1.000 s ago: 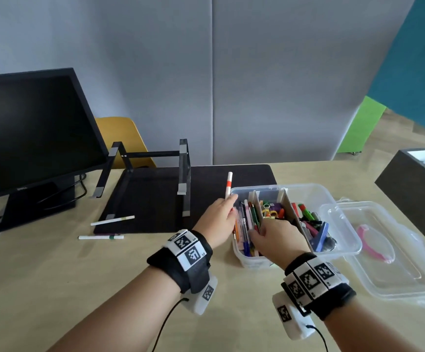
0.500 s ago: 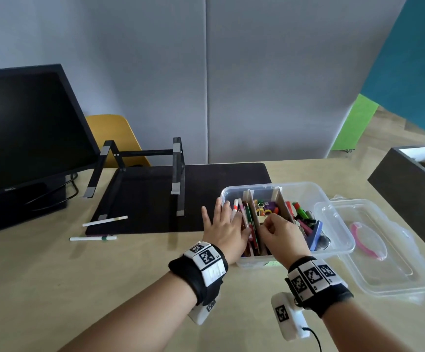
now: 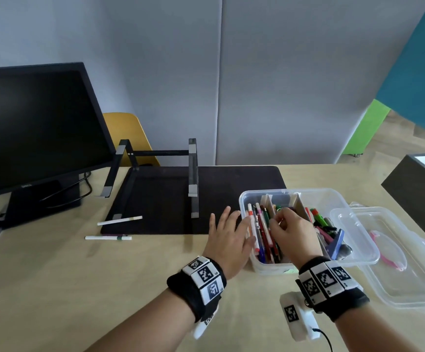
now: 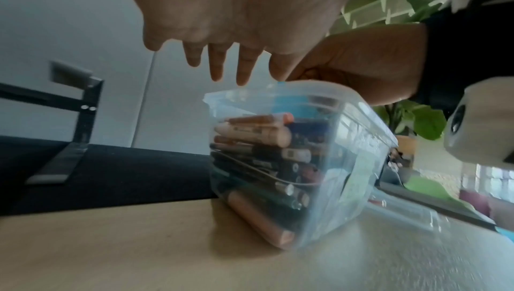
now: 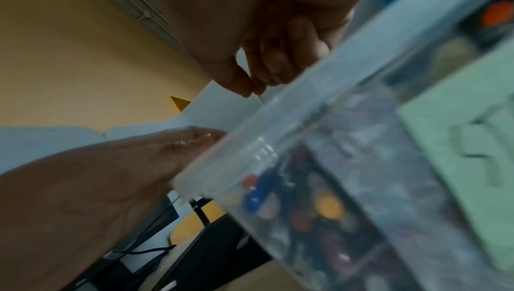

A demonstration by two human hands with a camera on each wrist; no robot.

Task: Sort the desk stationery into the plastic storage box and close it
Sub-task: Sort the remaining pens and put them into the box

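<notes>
The clear plastic storage box [image 3: 356,250] [image 4: 358,164] stands open on the desk, split by cardboard dividers and filled with pens and markers. A white marker with a red band [image 3: 250,221] lies in its left compartment. My left hand [image 3: 228,229] [image 4: 219,65] is open with its fingers spread against the box's left wall, holding nothing. My right hand [image 3: 280,222] [image 5: 254,89] reaches into the box, thumb and fingers pinching a thin edge that looks like the left cardboard divider [image 3: 267,203]. Two white markers [image 3: 119,221] [image 3: 108,237] lie on the desk to the left.
The box's clear lid [image 3: 409,283] lies upturned to the right with a pink handle [image 3: 386,252] under it. A black laptop stand [image 3: 192,179] sits on a black mat [image 3: 221,184]. A monitor [image 3: 28,128] is at the far left, a dark planter [image 3: 419,191] at the far right.
My left hand set the red-banded marker into the box's left compartment, let go and spread open beside the box. My right hand slid a little farther along the divider.
</notes>
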